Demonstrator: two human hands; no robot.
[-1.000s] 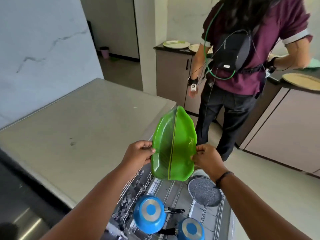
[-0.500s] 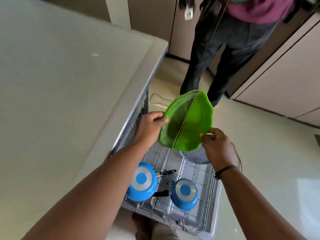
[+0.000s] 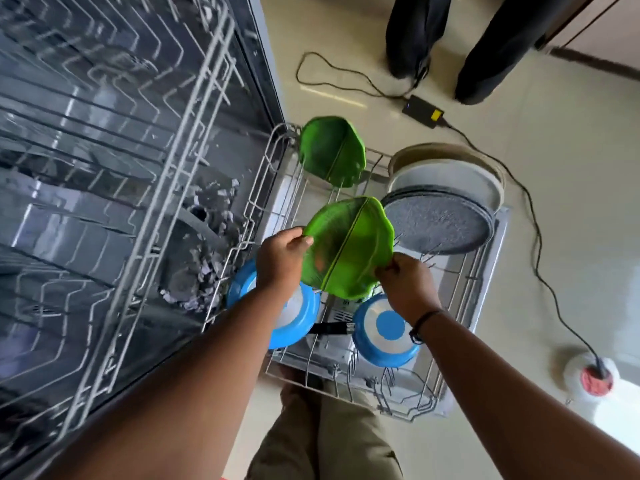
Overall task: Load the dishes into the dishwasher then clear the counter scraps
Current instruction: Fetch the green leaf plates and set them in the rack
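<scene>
I hold a green leaf-shaped plate [image 3: 349, 244] by its edges, my left hand [image 3: 282, 258] on its left rim and my right hand [image 3: 405, 285] on its right rim. It hangs tilted just above the pulled-out lower dishwasher rack [image 3: 457, 341]. A second green leaf plate [image 3: 332, 150] stands upright at the rack's far end. Grey and white round plates [image 3: 440, 209] lean at the far right of the rack. Two blue pans [image 3: 384, 330] sit bottom up near me, one partly hidden under my left arm.
The upper wire rack [image 3: 121, 168] fills the left of the view. Food scraps [image 3: 204, 244] lie inside the dishwasher. A black cable and power adapter [image 3: 424, 110] run across the floor to a socket [image 3: 592, 377]. Another person's legs [image 3: 450, 43] stand beyond the rack.
My head has tipped down and the plate has dropped from above the counter edge to just over the lower rack. Both hands still hold it.
</scene>
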